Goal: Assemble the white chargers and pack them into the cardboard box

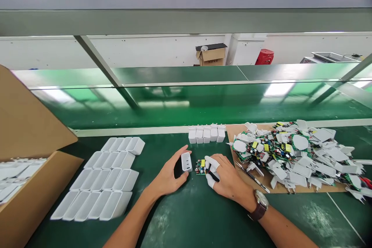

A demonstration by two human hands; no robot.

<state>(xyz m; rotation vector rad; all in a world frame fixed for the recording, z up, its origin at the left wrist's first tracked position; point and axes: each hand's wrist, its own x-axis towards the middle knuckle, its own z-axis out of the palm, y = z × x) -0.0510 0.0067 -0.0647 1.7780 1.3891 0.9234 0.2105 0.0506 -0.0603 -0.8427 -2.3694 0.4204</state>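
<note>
Near the middle of the bench, my left hand (pixel 168 174) grips a small white charger case (pixel 186 162) between thumb and fingers; dark port slots show on its face. Just to its right, my right hand (pixel 222 174), with white covers on some fingertips and a watch on the wrist, pinches a small circuit board (pixel 200 167) with a yellow block on it. A narrow gap separates case and board. To the left stand rows of open white plastic shells (pixel 116 178). Beyond my hands sits a short row of small white blocks (pixel 206 135).
A large pile of circuit boards with white plates (pixel 302 162) covers a cardboard sheet (pixel 247 180) on the right. A pen-like tool (pixel 255 180) lies at its near edge. At left stands an open carton (pixel 43 197) of white parts. A metal beam (pixel 186 21) crosses above the bench.
</note>
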